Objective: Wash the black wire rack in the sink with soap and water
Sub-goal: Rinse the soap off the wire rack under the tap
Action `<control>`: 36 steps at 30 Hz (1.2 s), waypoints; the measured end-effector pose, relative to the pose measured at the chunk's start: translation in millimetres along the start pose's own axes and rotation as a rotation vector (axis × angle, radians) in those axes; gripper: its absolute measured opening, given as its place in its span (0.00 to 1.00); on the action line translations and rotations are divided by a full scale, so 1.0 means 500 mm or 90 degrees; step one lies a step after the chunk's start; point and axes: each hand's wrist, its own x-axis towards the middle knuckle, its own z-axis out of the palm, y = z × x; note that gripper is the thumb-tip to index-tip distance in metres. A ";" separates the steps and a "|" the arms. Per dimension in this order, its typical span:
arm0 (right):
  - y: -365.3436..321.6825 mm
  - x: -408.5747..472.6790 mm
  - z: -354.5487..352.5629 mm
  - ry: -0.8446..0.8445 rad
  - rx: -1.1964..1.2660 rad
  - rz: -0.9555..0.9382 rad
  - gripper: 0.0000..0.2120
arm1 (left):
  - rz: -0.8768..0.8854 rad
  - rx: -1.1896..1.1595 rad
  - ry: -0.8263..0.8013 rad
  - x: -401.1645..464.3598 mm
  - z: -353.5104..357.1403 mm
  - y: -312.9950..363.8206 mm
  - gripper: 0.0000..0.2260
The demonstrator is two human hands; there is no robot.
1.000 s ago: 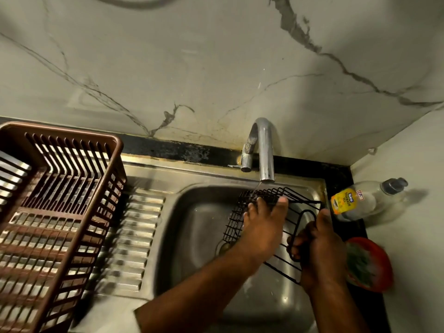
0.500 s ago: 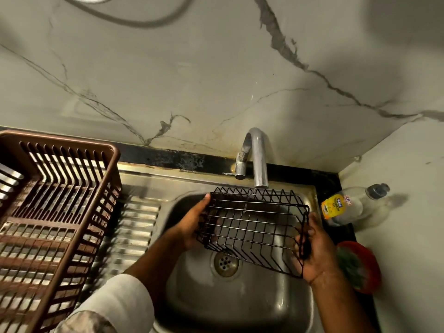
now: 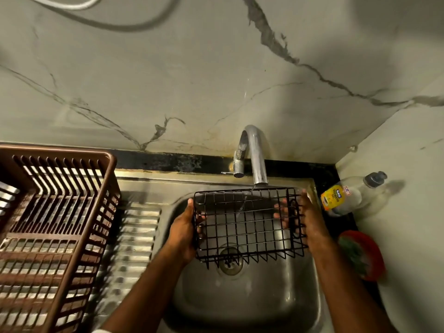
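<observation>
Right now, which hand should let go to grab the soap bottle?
Probably the right hand: the soap bottle lies just beyond it, right of the sink. The left hand can hold the wire rack.

Black wire rack (image 3: 248, 224) spans the sink (image 3: 240, 306) basin under the tap (image 3: 254, 155), basin open below, brown dish basket (image 3: 55, 231) blocks left, soap bottle (image 3: 346, 194) and red scrubber dish (image 3: 362, 255) crowd right.
</observation>
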 end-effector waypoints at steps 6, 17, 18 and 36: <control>-0.039 0.008 0.026 -0.071 -0.039 0.098 0.40 | -0.015 0.018 -0.125 -0.037 -0.032 -0.002 0.28; -0.044 0.007 0.155 0.217 -0.564 -0.140 0.35 | 0.006 -0.108 -0.082 -0.029 -0.028 -0.012 0.16; -0.039 -0.009 0.181 0.237 -0.594 -0.137 0.38 | 0.008 -0.108 -0.076 -0.026 -0.025 -0.014 0.16; -0.057 -0.134 0.322 0.214 -0.679 -0.169 0.53 | 0.010 -0.163 -0.081 -0.021 -0.006 0.016 0.19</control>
